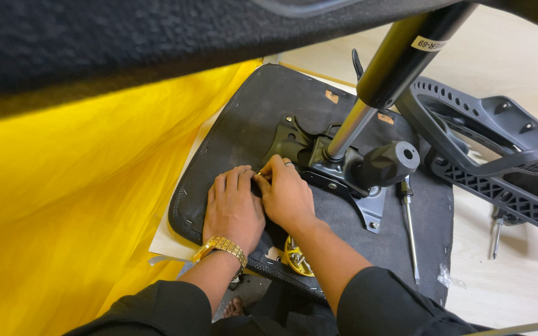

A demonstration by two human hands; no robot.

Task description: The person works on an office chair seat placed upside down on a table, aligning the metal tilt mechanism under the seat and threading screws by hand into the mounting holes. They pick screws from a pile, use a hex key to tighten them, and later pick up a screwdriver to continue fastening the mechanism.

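Two bare hands, the left hand (pixel 233 208) pressed flat to steady the upturned black fabric office-chair seat (pixel 244 130) on the floor, the right hand (pixel 286 194) pinching a small fastener beside the black metal tilt mechanism (pixel 319 155), its grip closed narrow.

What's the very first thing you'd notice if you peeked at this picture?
The big bright yellow cloth filling the left side grabs the eye first. Next, in the middle, the left hand and right hand press together on an upside-down black chair seat, beside its metal mechanism. A gold watch shines on the left wrist, and a screwdriver lies on the seat to the right.
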